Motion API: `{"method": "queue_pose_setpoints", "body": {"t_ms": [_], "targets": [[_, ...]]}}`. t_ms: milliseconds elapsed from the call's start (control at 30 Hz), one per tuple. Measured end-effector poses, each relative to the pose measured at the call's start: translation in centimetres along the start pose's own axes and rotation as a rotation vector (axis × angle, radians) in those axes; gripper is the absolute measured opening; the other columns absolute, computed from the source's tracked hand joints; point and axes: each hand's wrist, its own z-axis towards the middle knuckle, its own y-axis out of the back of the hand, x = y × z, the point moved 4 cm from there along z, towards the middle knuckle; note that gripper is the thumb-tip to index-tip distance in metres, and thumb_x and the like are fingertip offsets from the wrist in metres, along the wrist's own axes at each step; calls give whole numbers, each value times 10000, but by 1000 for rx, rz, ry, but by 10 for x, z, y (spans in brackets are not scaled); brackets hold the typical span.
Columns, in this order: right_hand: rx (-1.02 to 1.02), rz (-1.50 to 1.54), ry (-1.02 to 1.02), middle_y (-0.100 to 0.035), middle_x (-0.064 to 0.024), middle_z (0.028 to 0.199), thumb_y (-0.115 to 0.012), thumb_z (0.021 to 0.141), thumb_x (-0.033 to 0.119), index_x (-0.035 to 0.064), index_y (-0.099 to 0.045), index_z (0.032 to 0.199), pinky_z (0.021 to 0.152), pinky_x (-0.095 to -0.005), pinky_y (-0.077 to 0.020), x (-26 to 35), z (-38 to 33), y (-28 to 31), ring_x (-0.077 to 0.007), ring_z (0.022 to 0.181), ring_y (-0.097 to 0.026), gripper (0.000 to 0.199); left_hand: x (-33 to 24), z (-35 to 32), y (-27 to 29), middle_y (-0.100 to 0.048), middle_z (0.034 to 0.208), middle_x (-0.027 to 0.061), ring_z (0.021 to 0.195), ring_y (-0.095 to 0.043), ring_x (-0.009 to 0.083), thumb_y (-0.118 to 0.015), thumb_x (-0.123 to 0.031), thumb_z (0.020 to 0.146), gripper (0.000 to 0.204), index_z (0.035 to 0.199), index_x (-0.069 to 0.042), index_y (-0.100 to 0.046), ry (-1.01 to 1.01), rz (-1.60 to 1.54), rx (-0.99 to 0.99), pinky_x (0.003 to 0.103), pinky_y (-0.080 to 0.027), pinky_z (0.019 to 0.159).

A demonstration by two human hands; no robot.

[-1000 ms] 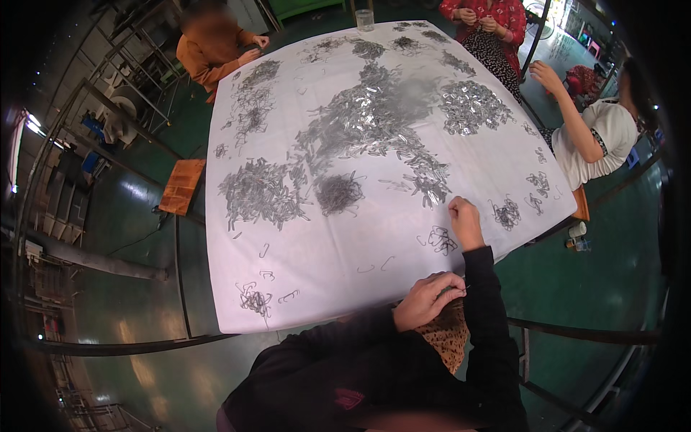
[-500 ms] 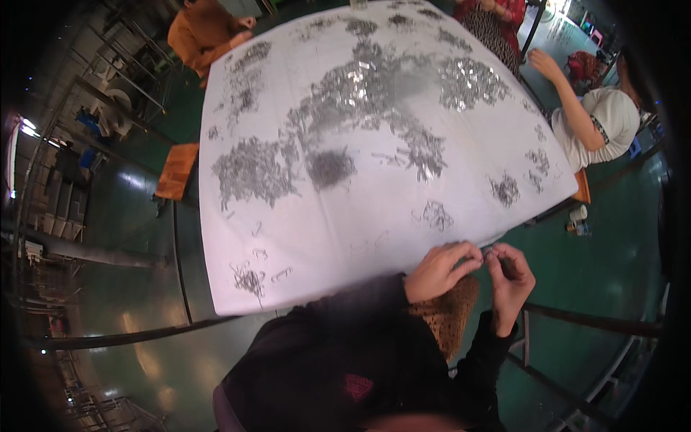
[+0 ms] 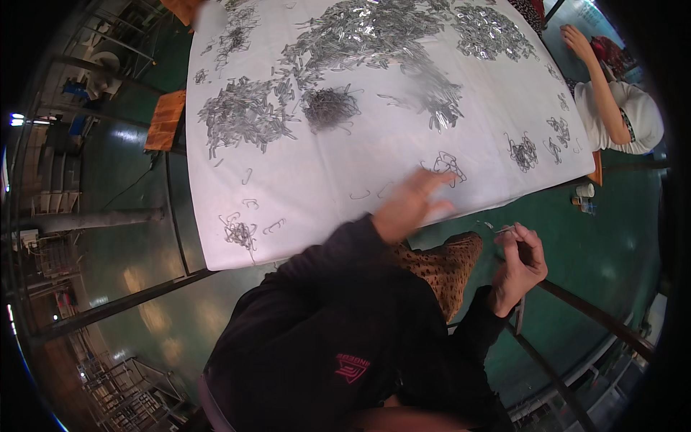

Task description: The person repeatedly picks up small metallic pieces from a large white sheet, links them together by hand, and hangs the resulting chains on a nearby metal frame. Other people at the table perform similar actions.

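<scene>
Centrally, landmark: white-covered table, seen from above, its edges bowed by the wide lens.
Left hand: left hand, stretched across the table's near edge, thumb and fingers parted (motion blur softens its outline); whether the fingertips touch anything cannot be told.
Nearest to it: small pile of wire hooks, lying on the table just inside its near edge, to the right of the middle.
Right hand: right hand, off the table's near edge toward the right, thumb and fingertips pinched together.
Held object: slim metal piece, gripped between those fingertips, beyond the table's near edge; its exact form is too small to make out.
Main heap: flat metal pieces, spread over the far middle of the table.
Side heaps: left heap, along the table's left side; right heap, toward its far right.
Dark tangle: wire tangle, on the table between left side and middle.
Corner pile: bent wires, at the table's near left corner.
Spotted cloth: brown patterned cloth, below the table's near edge, between the hands.
Co-worker: person in white, beside the table's right edge, one forearm raised.
</scene>
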Motion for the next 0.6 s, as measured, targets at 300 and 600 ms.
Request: {"method": "queue_pose_setpoints", "body": {"t_ms": [300,600], "targets": [[12,26,-4,-594,-56,791,-616,773,-171,-40,-673,934,678,-252,-501,2,6,7,-130,689,-578,215,135,25,138,-540,832,67,871,-548,249,-660,-87,783,114,893,-93,-692,-19,1132,67,367,-510,692],[12,41,-2,-580,-58,803,-604,782,-172,-35,-665,951,655,-248,-504,8,-1,10,-132,713,-581,226,105,58,188,-669,871,131,791,-642,291,-592,-141,881,133,934,-32,-648,165,545,-400,395,-511,692]]}}
